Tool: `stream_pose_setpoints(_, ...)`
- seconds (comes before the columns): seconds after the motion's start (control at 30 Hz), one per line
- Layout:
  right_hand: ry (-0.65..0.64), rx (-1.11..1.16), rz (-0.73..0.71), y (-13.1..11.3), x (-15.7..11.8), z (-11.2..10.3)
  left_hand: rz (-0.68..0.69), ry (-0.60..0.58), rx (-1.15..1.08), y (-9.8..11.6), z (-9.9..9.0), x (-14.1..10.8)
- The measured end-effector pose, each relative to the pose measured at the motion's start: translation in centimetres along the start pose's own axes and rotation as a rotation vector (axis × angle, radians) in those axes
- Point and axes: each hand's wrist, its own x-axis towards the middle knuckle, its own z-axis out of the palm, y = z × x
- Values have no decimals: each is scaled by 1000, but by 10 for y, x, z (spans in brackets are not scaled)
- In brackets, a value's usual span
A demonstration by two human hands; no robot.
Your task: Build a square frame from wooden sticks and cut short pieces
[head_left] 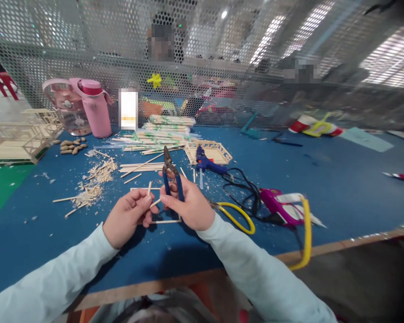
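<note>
My left hand [128,215] is closed, pinching a short wooden stick [149,188] that points up between thumb and finger. A second short stick piece [155,203] bridges the gap between both hands' fingertips. My right hand [195,208] is wrapped round blue-handled cutting pliers [168,163], whose jaws point up and away. Under both hands a rectangular stick frame [166,221] lies on the table, partly hidden. Just beyond are several long sticks [143,167] laid side by side.
Cut stick bits [103,172] and peanuts [72,146] lie left on the blue table [323,170]. Behind stand a pink bottle [97,110] and bagged sticks [164,134]. A blue glue gun [210,166], yellow-handled scissors [237,217] and a magenta glue gun [281,208] lie right.
</note>
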Motion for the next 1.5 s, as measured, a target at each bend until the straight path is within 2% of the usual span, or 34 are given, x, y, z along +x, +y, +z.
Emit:
stream_pose_setpoints(0.17, -8, -66, 3, 4, -2, 4, -29, -23, 121, -1, 3, -4)
stream_pose_setpoints(0.37, -53, -425, -56, -1, -6, -11, 221, 202, 421, 0, -8, -3)
stream_pose_setpoints(0.47, -128, -629, -46, -5, -9, -17, 306, 225, 499, 1, -12, -1)
stream_pose_setpoints(0.57, -204, -736, -23, -8, -9, -20, 337, 194, 540, 1, -12, -1)
stream_pose_setpoints(0.7, -250, -752, -39, -9, -9, -22, 362, 148, 607, -2, -11, -1)
stream_pose_setpoints(1.0, -197, -800, -134, -2, -10, -22, 402, 114, 651, -4, -15, 2)
stream_pose_setpoints(1.2, -110, -870, -88, 6, -7, -21, 475, 101, 733, -1, -18, 6)
stream_pose_setpoints(1.37, -174, -931, -33, 2, -9, -21, 497, 118, 788, -2, -16, 4)
stream_pose_setpoints(1.5, -195, -903, -19, -3, -11, -20, 493, 86, 762, -2, -16, 3)
